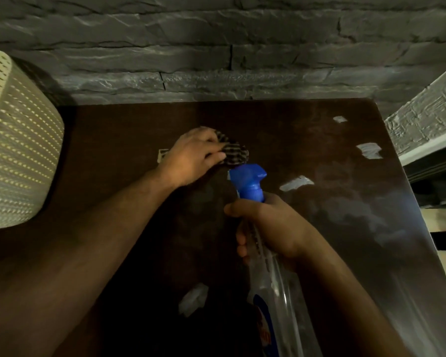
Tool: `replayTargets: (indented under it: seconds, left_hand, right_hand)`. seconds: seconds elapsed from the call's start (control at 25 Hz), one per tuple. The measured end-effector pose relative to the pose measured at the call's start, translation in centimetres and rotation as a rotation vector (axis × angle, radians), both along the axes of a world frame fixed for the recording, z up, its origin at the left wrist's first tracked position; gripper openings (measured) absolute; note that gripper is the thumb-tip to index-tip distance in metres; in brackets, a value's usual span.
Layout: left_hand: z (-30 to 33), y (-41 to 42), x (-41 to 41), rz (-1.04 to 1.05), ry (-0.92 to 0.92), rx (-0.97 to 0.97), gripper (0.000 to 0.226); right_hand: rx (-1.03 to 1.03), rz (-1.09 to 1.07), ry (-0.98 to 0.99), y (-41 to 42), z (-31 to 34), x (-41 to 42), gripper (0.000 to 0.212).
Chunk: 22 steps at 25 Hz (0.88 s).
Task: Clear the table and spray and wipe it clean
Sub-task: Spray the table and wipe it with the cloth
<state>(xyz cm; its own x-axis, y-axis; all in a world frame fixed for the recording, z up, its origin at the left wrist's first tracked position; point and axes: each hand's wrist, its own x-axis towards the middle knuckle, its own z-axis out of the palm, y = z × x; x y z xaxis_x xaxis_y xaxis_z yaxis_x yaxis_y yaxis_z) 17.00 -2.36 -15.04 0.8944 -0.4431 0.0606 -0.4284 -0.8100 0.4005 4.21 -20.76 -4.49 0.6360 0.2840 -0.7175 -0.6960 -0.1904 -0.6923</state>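
A dark brown table fills the view. My left hand presses a bunched checked cloth onto the table near its middle. My right hand grips the neck of a clear spray bottle with a blue trigger head, held above the table just in front of the cloth, nozzle pointing right. Pale patches that look like tape or paper scraps show on the tabletop at the right and at the front.
A cream perforated basket stands at the table's left edge. A grey stone-look wall runs behind the table. At the right, past the table's edge, sits a white textured ledge with dark shelving below.
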Motion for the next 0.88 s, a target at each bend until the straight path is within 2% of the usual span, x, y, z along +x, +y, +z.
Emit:
replayTargets:
  seconds: [0.2, 0.52, 0.6, 0.72, 0.76, 0.8, 0.88]
  left_hand:
    - [0.3, 1.5, 0.2, 0.198, 0.035, -0.099, 0.027]
    - [0.5, 0.5, -1.7, 0.236, 0.027, -0.120, 0.027]
    - [0.5, 0.1, -3.5, 0.210, 0.013, -0.102, 0.028]
    - [0.0, 0.5, -8.9, -0.044, -0.046, -0.053, 0.039]
    - [-0.2, 1.6, -9.6, -0.065, -0.051, -0.055, 0.043]
    - [-0.2, 2.8, -9.0, 0.009, -0.048, -0.058, 0.044]
    - [0.1, 4.3, -5.7, 0.362, -0.022, -0.027, 0.038]
  right_hand:
    - [-0.006, 0.145, 0.012, 0.4, 0.1, -1.5, 0.020]
    - [0.000, 0.211, 0.043, 0.0, 0.6, -2.3, 0.021]
    - [-0.008, 0.181, 0.014, -0.6, 0.7, -2.4, 0.019]
    - [0.017, 0.126, -0.037, -1.8, 1.2, -2.1, 0.016]
    - [0.015, 0.133, -0.048, -2.2, 1.4, -1.9, 0.016]
    - [0.014, 0.147, -0.056, -2.5, 1.7, -1.9, 0.016]
    - [0.025, 0.179, -0.070, -2.8, 1.9, -2.1, 0.017]
